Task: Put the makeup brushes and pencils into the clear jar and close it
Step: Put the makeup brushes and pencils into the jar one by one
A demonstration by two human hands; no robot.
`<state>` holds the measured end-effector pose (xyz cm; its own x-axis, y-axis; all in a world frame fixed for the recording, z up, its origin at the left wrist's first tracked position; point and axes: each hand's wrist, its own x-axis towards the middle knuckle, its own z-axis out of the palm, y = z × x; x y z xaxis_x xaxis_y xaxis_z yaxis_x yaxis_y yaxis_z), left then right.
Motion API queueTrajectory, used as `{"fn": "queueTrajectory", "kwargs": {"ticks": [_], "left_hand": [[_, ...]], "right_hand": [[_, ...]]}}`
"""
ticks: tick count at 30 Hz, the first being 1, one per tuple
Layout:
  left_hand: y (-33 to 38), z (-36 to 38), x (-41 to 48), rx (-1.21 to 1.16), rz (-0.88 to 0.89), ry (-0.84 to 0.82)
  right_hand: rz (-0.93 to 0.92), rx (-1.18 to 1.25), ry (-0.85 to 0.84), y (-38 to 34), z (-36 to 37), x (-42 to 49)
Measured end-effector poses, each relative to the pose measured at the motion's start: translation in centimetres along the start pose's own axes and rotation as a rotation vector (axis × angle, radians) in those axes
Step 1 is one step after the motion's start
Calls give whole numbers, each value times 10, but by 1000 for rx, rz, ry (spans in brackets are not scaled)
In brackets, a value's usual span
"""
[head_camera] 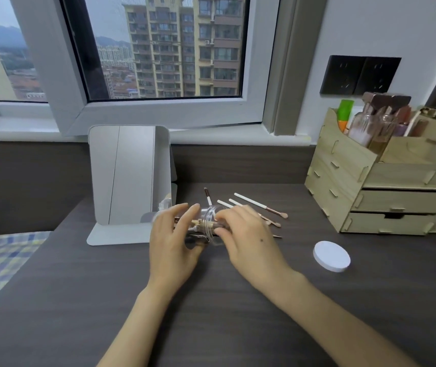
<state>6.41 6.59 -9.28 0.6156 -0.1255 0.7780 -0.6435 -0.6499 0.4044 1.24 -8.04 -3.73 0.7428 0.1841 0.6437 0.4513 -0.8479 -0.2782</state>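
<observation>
The clear jar (pixel 209 221) is tipped on its side above the dark desk, mouth toward the right, with several brushes and pencils inside. My left hand (pixel 171 239) wraps around its body. My right hand (pixel 246 234) is at the jar's mouth, fingers closed on brush handles there; what exactly it grips is hidden. Several white-handled makeup brushes (pixel 254 202) lie on the desk just behind my right hand, and a dark-handled brush (pixel 207 196) lies behind the jar. The round white lid (pixel 332 256) rests flat on the desk to the right.
A folding mirror (pixel 129 178) stands behind the jar on the left. A wooden drawer organiser (pixel 370 186) with bottles fills the back right. A checked cloth (pixel 2 260) lies beyond the desk's left edge (pixel 39 260). The window sill runs along the back.
</observation>
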Motion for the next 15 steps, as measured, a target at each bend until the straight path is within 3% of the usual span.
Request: {"fn": "queueTrajectory", "kwargs": {"ticks": [4, 11, 13, 15], "left_hand": [[1, -1, 1, -21, -38, 7], [1, 0, 1, -48, -50, 34], [0, 0, 1, -52, -70, 46], [-2, -1, 1, -61, -120, 65]], "right_hand": [[100, 148, 46, -3, 10, 3], [-29, 69, 170, -1, 10, 0], [20, 123, 262, 10, 5, -5], [189, 112, 342, 34, 1, -9]]}}
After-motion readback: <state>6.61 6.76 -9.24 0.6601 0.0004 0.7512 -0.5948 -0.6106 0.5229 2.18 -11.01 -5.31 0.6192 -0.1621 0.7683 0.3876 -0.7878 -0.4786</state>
